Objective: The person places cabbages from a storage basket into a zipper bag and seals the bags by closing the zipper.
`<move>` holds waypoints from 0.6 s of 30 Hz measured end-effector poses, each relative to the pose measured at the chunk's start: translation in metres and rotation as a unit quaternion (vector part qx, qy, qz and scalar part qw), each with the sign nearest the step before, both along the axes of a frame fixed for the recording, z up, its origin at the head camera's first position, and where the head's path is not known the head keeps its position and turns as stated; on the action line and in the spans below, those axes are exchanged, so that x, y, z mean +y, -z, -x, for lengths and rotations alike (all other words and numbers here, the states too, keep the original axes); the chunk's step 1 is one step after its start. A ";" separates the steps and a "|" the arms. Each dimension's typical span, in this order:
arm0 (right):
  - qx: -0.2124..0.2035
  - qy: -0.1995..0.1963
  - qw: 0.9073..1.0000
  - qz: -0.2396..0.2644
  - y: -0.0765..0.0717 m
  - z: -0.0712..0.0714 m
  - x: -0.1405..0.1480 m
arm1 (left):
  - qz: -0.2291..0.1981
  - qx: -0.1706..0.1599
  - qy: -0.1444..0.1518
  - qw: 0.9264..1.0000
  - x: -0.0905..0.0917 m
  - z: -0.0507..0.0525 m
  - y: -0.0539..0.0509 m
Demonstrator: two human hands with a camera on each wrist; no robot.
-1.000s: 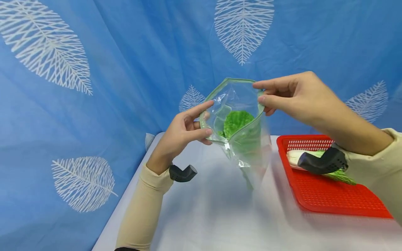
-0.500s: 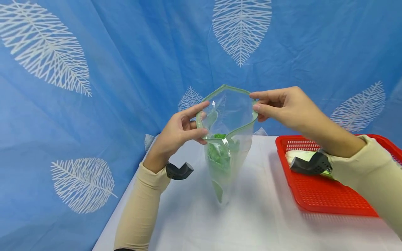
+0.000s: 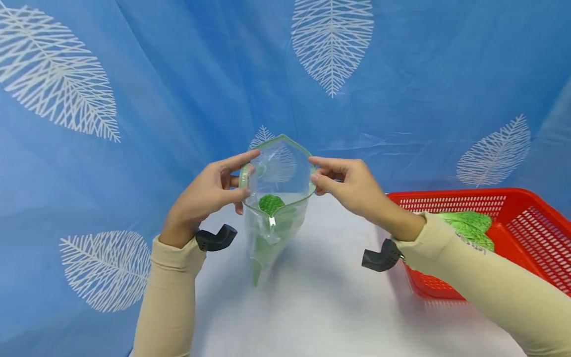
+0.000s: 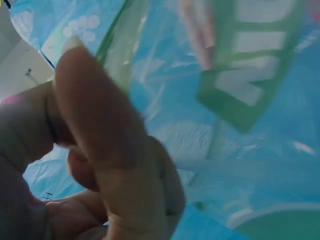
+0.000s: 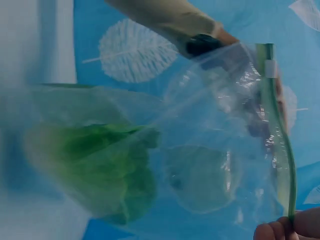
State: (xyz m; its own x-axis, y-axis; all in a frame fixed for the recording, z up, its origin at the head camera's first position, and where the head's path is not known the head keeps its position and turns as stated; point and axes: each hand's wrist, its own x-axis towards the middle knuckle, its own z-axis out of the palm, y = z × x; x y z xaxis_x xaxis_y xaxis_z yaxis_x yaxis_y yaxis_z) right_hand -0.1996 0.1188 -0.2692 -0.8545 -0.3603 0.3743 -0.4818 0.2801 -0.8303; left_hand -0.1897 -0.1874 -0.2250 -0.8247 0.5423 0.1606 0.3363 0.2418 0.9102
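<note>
A blue cloth backdrop (image 3: 214, 74) with white leaf prints is hung behind a table covered in white (image 3: 330, 287). In front of it, above the table, a clear plastic bag with a green-edged mouth (image 3: 290, 218) is held mouth up, and its opening is spread wide between two hands. Whether the table is touched by its lower tip cannot be told. Inside the bag, below the mouth, a crinkled bright-green leafy vegetable (image 3: 271, 204) is seen through the film. A green printed patch with pale lettering (image 4: 245, 75) is shown on the bag in the left wrist view, and a small whitish piece (image 5: 270, 69) is seen on the green edge in the right wrist view.

The left side of the mouth is held by the left hand (image 3: 207, 191): thumb and index finger are set apart along the edge, and the other fingers are bent outside the film. The opposite side is pinched by the right hand (image 3: 352, 183), with the edge clamped between thumb and fingers.

Both arms are covered by beige sleeves (image 3: 167, 302), and a black angled device (image 3: 217, 238) is worn at each wrist. To the right, a red perforated plastic basket (image 3: 450, 193) is partly hidden by the right arm; in it, another green leafy vegetable (image 3: 475, 228) is laid.
</note>
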 end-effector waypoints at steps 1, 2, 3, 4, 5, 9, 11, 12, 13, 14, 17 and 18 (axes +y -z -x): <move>-0.002 -0.002 1.000 0.002 0.007 0.000 -0.003 | 0.019 0.004 -0.002 1.000 -0.002 -0.001 0.000; -0.009 0.000 1.000 -0.001 0.014 0.000 -0.004 | 0.035 0.006 -0.001 0.999 -0.002 -0.001 0.000; -0.017 0.003 1.000 -0.007 0.021 -0.001 -0.003 | 0.051 0.007 0.003 0.999 0.000 0.000 0.002; -0.028 0.006 0.999 -0.016 0.029 -0.002 0.000 | 0.064 0.007 0.009 0.998 0.005 0.001 0.006; -0.038 0.010 0.999 -0.026 0.038 -0.002 0.004 | 0.074 0.003 0.016 0.997 0.010 0.001 0.011; -0.062 0.042 0.995 -0.063 0.070 -0.007 0.024 | 0.099 -0.016 0.051 0.994 0.041 0.005 0.034; -0.070 0.064 0.993 -0.077 0.083 -0.010 0.036 | 0.104 -0.024 0.069 0.992 0.060 0.006 0.045; -0.075 0.074 0.991 -0.082 0.089 -0.012 0.041 | 0.110 -0.024 0.079 0.990 0.070 0.006 0.049; -0.083 0.080 0.990 -0.085 0.093 -0.014 0.047 | 0.117 -0.025 0.087 0.989 0.079 0.007 0.054; -0.091 0.085 0.988 -0.089 0.097 -0.016 0.052 | 0.124 -0.026 0.094 0.987 0.088 0.008 0.058; -0.115 0.089 0.985 -0.097 0.107 -0.020 0.067 | 0.131 -0.028 0.118 0.984 0.111 0.011 0.070; -0.125 0.089 0.983 -0.097 0.110 -0.022 0.072 | 0.130 -0.031 0.125 0.983 0.117 0.012 0.074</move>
State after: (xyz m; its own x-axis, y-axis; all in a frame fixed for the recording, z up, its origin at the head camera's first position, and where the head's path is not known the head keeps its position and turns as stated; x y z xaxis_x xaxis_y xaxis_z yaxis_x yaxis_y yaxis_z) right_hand -0.1781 0.1908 -0.3791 -0.9670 -0.2409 0.0831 -0.1983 0.5065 -0.8391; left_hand -0.2015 -0.0704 -0.2989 -0.6649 0.7448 -0.0560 0.3606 0.3858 0.8492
